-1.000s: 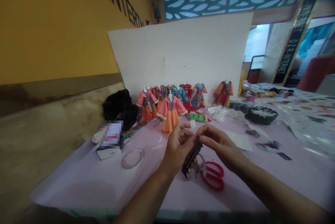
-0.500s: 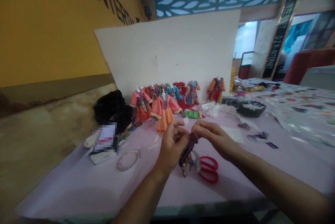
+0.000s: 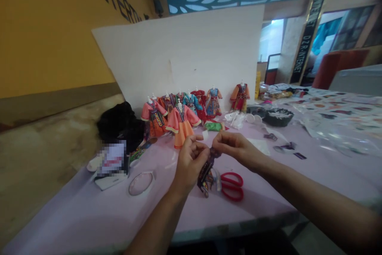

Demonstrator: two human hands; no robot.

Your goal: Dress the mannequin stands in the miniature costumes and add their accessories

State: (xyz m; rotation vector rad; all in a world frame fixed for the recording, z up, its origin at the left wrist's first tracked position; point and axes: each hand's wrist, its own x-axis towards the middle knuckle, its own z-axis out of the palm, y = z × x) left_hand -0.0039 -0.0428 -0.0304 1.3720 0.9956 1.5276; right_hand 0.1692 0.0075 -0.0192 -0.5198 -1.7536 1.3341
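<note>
My left hand (image 3: pixel 191 161) is closed, pinching a dark patterned strip of fabric (image 3: pixel 205 175) between thumb and fingers. Colourful woven-looking bands run down the strip, and its lower end hangs over the table. At its upper end, the fingertips of my right hand (image 3: pixel 234 145) are pinched together on the same fabric; the exact grip is blurred. Scissors with red handles (image 3: pixel 232 196) lie just below my right hand, their blades partly behind the strip. Beyond my hands stands a small pink and orange dress (image 3: pixel 182 127) on a white doll stand.
Several more doll dresses (image 3: pixel 213 102) stand before a white board (image 3: pixel 179 52). On the left lie a ring-shaped item (image 3: pixel 140 184), a white box (image 3: pixel 110 181) and black cloth (image 3: pixel 121 125). A dark bowl (image 3: pixel 279 117), clear plastic and fabric scraps (image 3: pixel 300 155) lie to the right.
The view has shifted, so the scene sits further left and slightly higher. Both hands keep their pinch on the fabric strip, with the right fingers slightly changed in pose.
</note>
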